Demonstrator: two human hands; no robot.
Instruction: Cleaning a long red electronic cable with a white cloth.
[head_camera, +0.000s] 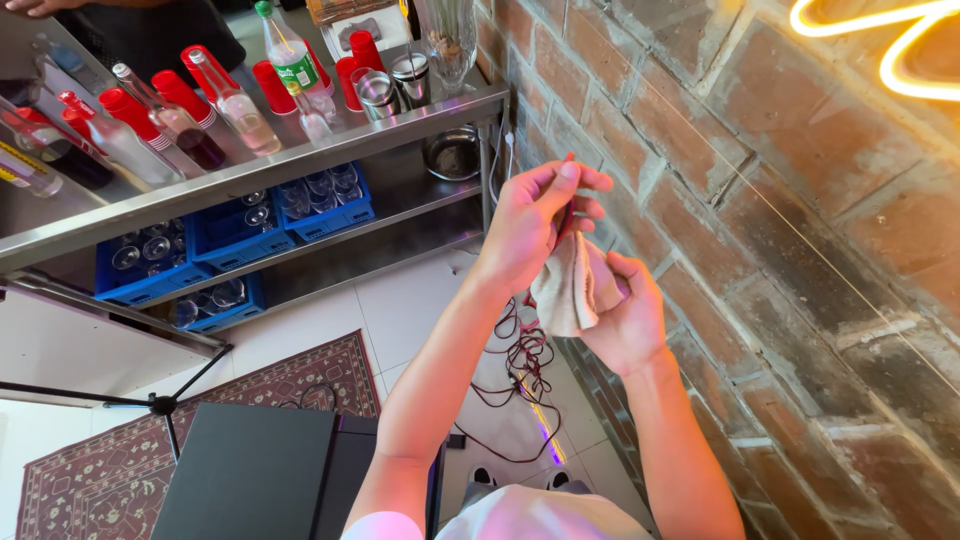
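Brick wall (800, 250) is filling the background on my right, and I am working just beside it; my left hand (530, 225) is pinching a thin red stick (566, 205), its long axis running upright, directly above the beige cloth (572, 288); my right hand (630, 320) is cupping the cloth from below, fingers closed around it; both forearms are reaching forward, hands touching.

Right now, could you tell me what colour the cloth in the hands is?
The cloth is beige, seen in the head view.
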